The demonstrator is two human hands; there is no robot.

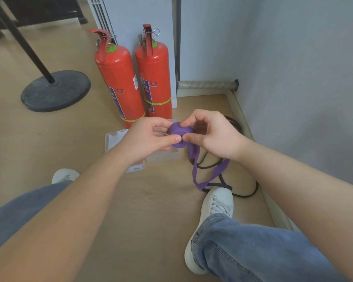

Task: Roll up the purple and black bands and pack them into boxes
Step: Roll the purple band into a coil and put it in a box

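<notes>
A purple band point(179, 135) is partly wound into a thick roll, held in the air above the floor. My left hand point(149, 137) pinches the roll from the left with thumb and fingers. My right hand point(210, 135) pinches it from the right. The band's loose tail hangs down past my right wrist to the floor near my shoe. A black band point(243, 192) lies in loose loops on the floor under and behind my right hand. Clear plastic boxes point(114, 139) lie open on the floor below my left hand, partly hidden by it.
Two red fire extinguishers point(118, 82) stand against a white cabinet just behind the boxes. A black round stand base point(55, 90) sits far left. A grey wall point(304, 78) and skirting run along the right. My white shoes point(216, 208) and jeans fill the foreground.
</notes>
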